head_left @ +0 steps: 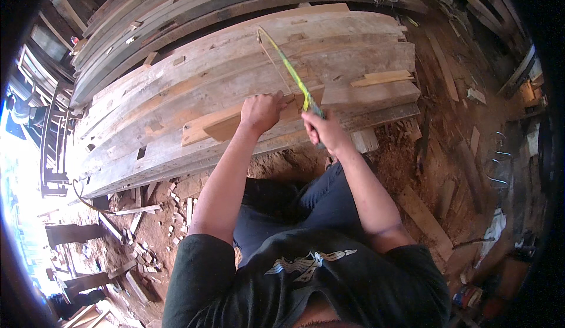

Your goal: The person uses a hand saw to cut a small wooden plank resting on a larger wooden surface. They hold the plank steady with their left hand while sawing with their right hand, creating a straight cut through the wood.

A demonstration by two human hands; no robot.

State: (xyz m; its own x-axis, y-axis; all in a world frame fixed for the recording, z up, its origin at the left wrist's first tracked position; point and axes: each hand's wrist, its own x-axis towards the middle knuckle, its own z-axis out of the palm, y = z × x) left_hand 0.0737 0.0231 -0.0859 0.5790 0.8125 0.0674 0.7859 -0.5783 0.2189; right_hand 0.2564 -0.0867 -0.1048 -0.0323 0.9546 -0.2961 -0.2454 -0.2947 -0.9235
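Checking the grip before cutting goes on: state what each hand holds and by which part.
Right hand grips the yellow-green saw by its lower handle end. Left hand presses on the wooden piece, near its right end.

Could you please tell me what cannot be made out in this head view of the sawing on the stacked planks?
- Saw handle: hidden inside the right hand.
- The cut itself: the left hand covers the small board where the blade meets it.
- Saw teeth: too small and blurred.
- Planks: their far ends bend away at the dark rim.
- Feet: hidden under the person's body.
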